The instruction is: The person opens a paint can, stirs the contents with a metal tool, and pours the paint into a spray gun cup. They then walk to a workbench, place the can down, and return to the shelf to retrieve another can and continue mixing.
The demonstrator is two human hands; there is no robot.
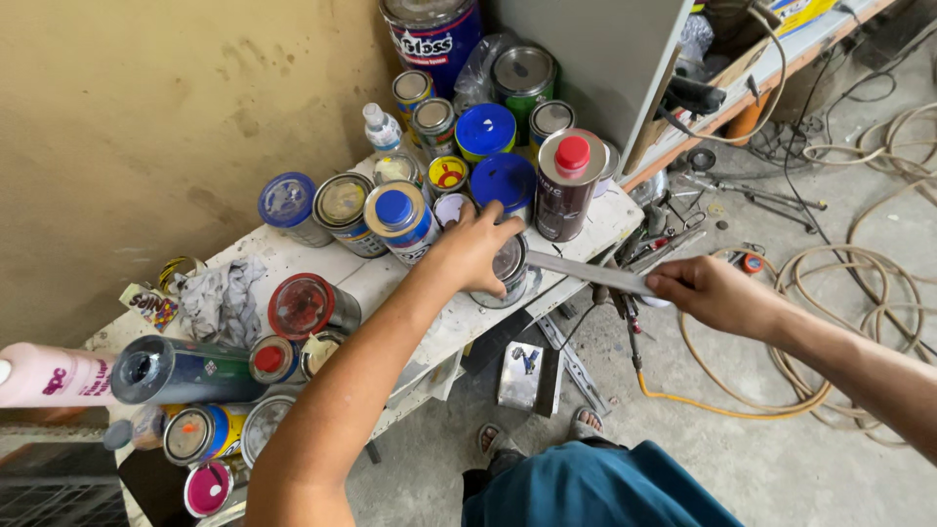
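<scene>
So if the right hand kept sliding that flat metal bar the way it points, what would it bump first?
Probably the open tin under the left hand: the bar's tip already reaches its rim, though depth is unclear.

A cluttered paint-and-repair workshop — a rough, paint-spattered white table stands against a stained ochre wall, crowded with paint tins, a red-capped solvent can and a grey rag. At 2 o'clock, coils of hose and loose hand tools sprawl over a bare concrete floor — beside a wooden shelf at 1 o'clock trailing black cables. Sealant tubes lie at 9 o'clock.
</scene>
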